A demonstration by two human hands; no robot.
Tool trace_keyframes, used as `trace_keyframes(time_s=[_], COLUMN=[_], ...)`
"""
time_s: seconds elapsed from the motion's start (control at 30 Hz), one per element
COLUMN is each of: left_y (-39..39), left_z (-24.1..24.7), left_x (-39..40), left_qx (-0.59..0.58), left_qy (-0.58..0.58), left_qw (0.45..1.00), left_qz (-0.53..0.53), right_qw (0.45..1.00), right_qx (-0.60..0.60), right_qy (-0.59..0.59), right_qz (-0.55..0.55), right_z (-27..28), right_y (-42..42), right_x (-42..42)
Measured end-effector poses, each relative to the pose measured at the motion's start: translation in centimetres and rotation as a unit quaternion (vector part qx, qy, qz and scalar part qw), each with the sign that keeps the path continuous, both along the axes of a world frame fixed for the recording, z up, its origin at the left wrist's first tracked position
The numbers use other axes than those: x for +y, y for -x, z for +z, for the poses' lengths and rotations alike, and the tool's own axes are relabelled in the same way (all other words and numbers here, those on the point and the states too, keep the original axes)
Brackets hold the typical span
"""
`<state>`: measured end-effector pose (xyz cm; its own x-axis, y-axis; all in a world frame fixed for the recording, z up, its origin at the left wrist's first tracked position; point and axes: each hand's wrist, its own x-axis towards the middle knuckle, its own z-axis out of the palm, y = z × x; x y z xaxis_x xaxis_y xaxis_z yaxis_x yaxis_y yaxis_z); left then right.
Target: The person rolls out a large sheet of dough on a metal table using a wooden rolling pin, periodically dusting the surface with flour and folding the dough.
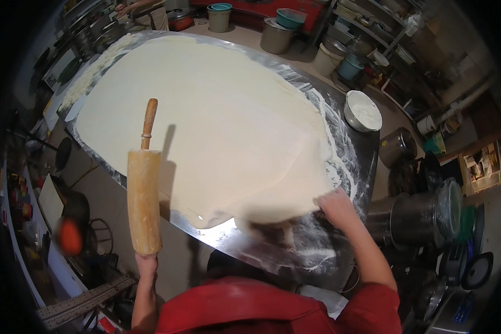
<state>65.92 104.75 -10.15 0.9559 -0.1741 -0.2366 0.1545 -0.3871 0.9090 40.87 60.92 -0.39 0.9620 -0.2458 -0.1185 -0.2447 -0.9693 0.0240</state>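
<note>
A huge, thin sheet of dough [217,112] covers most of a floured metal table [271,259]. At the lower left, my left hand [146,261] grips the near end of a large wooden rolling pin [144,200], which points away from me beside the table's near left edge; its far handle is free. My right hand [336,206] has its fingers closed on the dough's near right edge. Along that near edge the dough looks folded or lifted, partly blurred, above the bare floured metal. The fingertips of my left hand are hidden behind the pin.
A metal bowl of flour [364,110] stands at the table's right corner. Small dough pieces [96,71] lie along the far left side. Large steel pots [417,215] stand to the right. Another person [148,14] is beyond the table at the top left. Buckets [219,18] stand behind.
</note>
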Motion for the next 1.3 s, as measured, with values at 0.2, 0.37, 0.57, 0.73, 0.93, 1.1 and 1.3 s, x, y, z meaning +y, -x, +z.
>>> trace_keyframes(time_s=[0.2,0.37,0.57,0.73,0.93,1.1,1.3], left_y=[-0.5,0.5,0.5,0.5,1.0,2.8,4.2], left_z=[0.2,1.8,2.3,2.0,2.4,3.9,2.5], left_x=[-1.7,-3.6,-4.5,-5.8,-6.6,-8.0,-7.3], left_qx=[0.063,0.037,0.019,0.007,0.014,0.023,-0.007], left_qy=[-0.021,-0.009,-0.018,0.018,0.014,0.004,-0.027], left_qw=[0.997,0.998,0.992,0.987,0.984,0.982,0.976], left_qz=[-0.049,-0.059,-0.123,-0.158,-0.176,-0.187,-0.218], right_qw=[0.99,0.979,0.891,0.821,0.813,0.808,0.88], right_qx=[-0.02,-0.052,-0.238,-0.241,-0.23,-0.221,-0.187], right_qy=[-0.013,-0.047,-0.049,-0.098,-0.098,-0.136,-0.163], right_qz=[-0.139,-0.191,-0.384,-0.508,-0.526,-0.528,-0.405], right_z=[-5.3,-6.6,-8.8,-11.1,-10.1,-10.5,-10.7], right_y=[8.6,9.0,6.3,2.4,-1.7,-3.3,-1.6], right_x=[0.9,2.7,0.2,-4.1,-7.2,-10.3,-9.9])
